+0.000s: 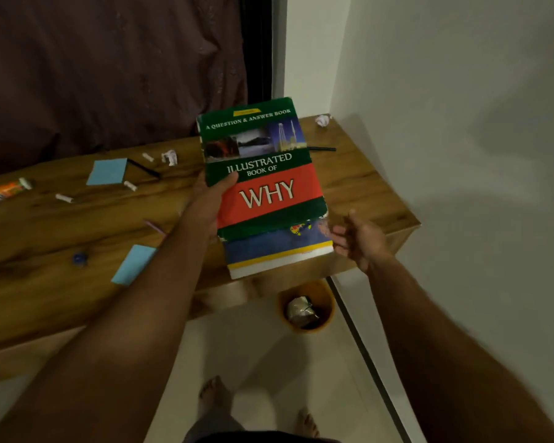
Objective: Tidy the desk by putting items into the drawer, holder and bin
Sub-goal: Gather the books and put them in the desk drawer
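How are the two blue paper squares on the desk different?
The far blue paper lies flatter to the camera, beside a black pen; the near blue paper looks long and slanted, near the desk's front edge and a small blue cap. Both are light blue and lie flat.

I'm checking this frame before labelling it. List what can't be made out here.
- Drawer and holder: neither shows in the head view.
- Desk under the books: covered by them.
- Lower book's title: hidden by the top book.
- Bin contents: dim, only a crumpled silvery lump.
- Right hand: motion-blurred.
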`<action>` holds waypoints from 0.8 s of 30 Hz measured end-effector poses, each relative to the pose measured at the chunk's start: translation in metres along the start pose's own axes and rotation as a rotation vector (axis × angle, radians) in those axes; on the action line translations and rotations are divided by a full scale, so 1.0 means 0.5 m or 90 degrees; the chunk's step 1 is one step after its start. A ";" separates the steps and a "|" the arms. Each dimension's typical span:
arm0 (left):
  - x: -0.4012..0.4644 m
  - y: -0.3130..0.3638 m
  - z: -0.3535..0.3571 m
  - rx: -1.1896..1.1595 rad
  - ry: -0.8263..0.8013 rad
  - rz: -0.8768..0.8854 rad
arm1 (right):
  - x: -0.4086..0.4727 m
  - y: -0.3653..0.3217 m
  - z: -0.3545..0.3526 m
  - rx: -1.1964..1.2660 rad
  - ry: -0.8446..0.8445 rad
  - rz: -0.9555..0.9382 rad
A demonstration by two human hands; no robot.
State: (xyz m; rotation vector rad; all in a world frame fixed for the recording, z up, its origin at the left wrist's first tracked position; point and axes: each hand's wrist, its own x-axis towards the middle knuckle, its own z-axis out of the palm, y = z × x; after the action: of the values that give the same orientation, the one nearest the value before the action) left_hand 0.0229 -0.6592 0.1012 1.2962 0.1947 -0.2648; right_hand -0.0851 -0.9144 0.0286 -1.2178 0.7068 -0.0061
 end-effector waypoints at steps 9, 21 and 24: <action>-0.091 -0.069 -0.046 -0.014 0.033 -0.047 | -0.019 0.063 0.019 0.079 -0.222 0.089; -0.045 -0.198 0.162 0.059 -0.056 -0.099 | 0.008 -0.049 -0.080 -0.134 -0.046 -0.024; -0.026 -0.224 0.239 0.129 -0.120 -0.127 | 0.010 -0.067 -0.144 -0.126 0.034 -0.019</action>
State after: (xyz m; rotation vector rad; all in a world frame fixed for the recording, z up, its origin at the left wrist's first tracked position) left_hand -0.0240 -0.8013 0.0329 1.4447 0.1390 -0.5869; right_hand -0.1049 -0.9901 0.0431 -1.4213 0.7498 0.0062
